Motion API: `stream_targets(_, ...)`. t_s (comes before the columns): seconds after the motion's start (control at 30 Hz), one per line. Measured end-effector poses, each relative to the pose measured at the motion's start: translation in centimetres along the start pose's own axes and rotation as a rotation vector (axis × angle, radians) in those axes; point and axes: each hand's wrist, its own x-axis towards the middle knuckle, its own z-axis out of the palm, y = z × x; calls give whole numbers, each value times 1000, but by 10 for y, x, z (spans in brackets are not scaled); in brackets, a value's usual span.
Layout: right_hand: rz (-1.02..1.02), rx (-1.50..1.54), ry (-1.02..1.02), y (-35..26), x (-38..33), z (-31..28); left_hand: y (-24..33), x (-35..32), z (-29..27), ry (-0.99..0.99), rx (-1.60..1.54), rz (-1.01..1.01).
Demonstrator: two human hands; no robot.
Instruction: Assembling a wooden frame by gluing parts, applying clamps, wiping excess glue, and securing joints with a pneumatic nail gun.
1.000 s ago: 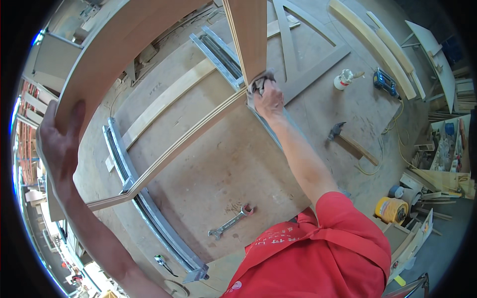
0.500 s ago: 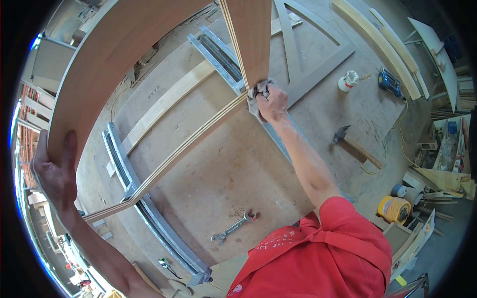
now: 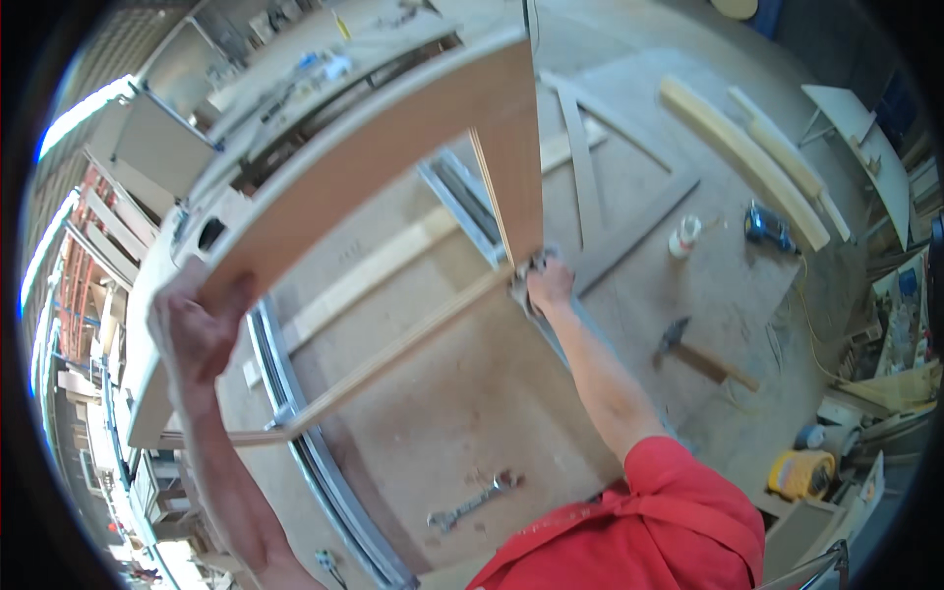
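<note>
Wrench point(image 3: 474, 501) chilling at 6 o'clock; left hand point(image 3: 200, 329) at 9 pinching the wooden frame point(image 3: 383, 149), which spans roughly 8 to 12; right hand point(image 3: 553, 283) towards 3, bunched round a grey rag point(image 3: 523, 287); curved plank point(image 3: 747, 162) way out at 2.

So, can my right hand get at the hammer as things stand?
Probably yes: the hammer lies uncovered, with nothing visible blocking the way, though the right hand would likely have to let go of the cloth first.
</note>
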Motion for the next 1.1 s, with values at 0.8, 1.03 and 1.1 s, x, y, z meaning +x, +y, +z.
stream_targets(0.8, -753, 54, 253, -258, 8, -212, 2, -13, -27, 29, 201, -28)
stream_targets(1.03, -696, -128, 181, -236, 10, -201, 5, -10, -26, -1, 247, -41)
stream_targets(1.1, -793, -35, 168, -268, -1, -215, 2, -13, -22, -6, 233, -53)
